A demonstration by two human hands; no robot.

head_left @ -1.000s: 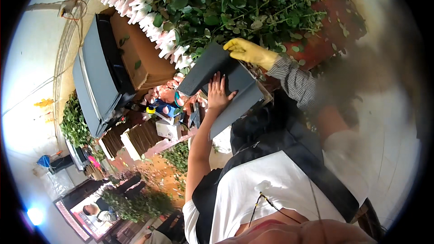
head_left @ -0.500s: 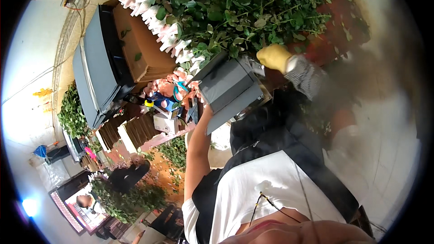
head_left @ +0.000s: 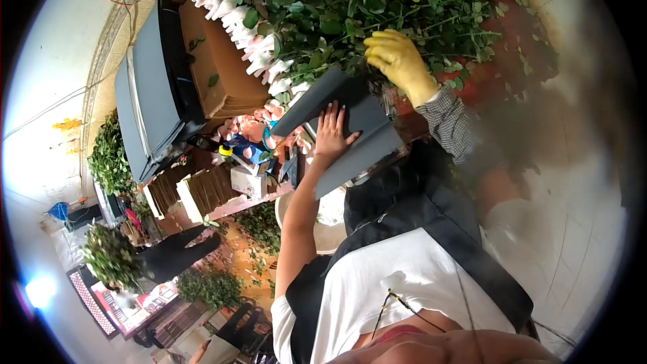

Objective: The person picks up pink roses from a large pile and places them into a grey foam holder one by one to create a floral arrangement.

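My left hand (head_left: pixel 330 133) lies bare and flat on a dark grey folded sheet (head_left: pixel 367 118), its fingers stretched out. The sheet's far left part stands raised at a slant. To the right, my right hand (head_left: pixel 397 61), in a yellow rubber glove with a checked sleeve above it, is raised by the leafy stems. Its fingers are extended, and I see nothing held in it. Beyond both hands lies a large pile of green leafy stems (head_left: pixel 377 0), with white net-covered flower heads (head_left: pixel 249 37) along its left side.
On the left stand a stack of grey sheets (head_left: pixel 145 94) and brown cardboard (head_left: pixel 216 61). Pink petals (head_left: pixel 246 125), a small white box (head_left: pixel 248 182) and brown card stacks (head_left: pixel 205 192) lie nearer. A white bucket (head_left: pixel 327 229) is below the table edge. Another person (head_left: pixel 175 253) carries foliage at lower left.
My left hand has come from behind the grey sheet onto its surface, and the sheet lies more spread. My gloved right hand has risen toward the stems and its fingers have opened.
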